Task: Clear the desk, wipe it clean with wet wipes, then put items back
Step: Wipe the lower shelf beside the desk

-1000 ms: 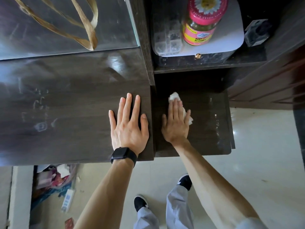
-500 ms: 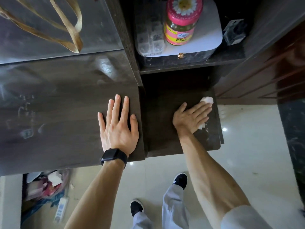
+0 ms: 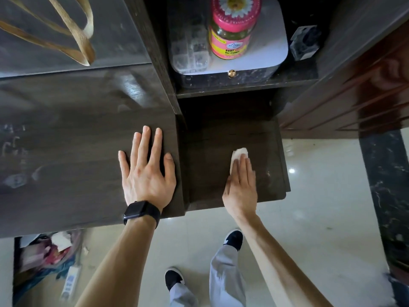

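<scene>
Right hand (image 3: 241,185): flat, pressing wet wipe (image 3: 238,154), back from right edge of lower shelf (image 3: 208,165); wiping continues. Left hand (image 3: 147,171): flat on desk (image 3: 66,151).

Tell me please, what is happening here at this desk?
A person is wiping the desk. The right hand presses a white wipe onto the lower side board, with the fingers straight on top of it. The left hand lies flat on the desk near its right edge and holds nothing. A jar with a pink lid stands on a white box in the shelf above the board.
</scene>
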A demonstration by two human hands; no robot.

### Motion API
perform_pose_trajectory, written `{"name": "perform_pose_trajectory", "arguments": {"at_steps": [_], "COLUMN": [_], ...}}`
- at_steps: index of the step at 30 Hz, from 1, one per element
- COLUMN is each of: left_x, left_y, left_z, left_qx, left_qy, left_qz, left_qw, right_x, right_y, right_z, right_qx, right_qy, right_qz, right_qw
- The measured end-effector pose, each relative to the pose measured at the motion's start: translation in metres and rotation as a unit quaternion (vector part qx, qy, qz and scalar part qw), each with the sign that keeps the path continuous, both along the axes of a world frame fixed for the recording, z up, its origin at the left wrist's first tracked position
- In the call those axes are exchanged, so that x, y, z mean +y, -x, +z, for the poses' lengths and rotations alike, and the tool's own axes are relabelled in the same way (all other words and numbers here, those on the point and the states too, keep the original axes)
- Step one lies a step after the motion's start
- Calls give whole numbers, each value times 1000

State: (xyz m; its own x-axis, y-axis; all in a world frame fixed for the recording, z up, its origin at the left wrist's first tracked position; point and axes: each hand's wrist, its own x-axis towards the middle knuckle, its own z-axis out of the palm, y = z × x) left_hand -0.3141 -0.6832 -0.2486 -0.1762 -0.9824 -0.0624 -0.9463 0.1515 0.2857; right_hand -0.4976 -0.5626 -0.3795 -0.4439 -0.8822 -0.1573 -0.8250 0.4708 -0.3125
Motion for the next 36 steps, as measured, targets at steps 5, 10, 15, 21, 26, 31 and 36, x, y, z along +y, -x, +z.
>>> {"name": "perform_pose_trajectory", "arguments": {"at_steps": [5, 10, 15, 21, 26, 31, 36], "left_x": [1, 0, 0, 1, 1, 2, 2], "left_y": [1, 2, 2, 0, 0, -1, -1], "left_z": [1, 0, 1, 0, 0, 0, -2], "left_qx": [3, 10, 3, 8, 10, 12, 13], "left_qy": [4, 15, 12, 8, 8, 11, 20], "left_qz": [4, 6, 4, -2, -5, -7, -8], "left_qw": [1000, 1000, 1000, 1000, 1000, 1000, 1000], "right_x": [-29, -82, -114, -58, 38, 9, -31], "right_y": [26, 35, 38, 56, 20, 35, 63], "right_z": [0, 3, -5, -5, -3, -7, -9], "right_qx": [52, 66, 51, 27, 32, 21, 33], "right_qy": [-45, -31, -50, -42, -29, -31, -28], "right_qz": [88, 191, 141, -179, -270, -238, -175], "right_qw": [994, 979, 987, 983, 962, 971, 984]}}
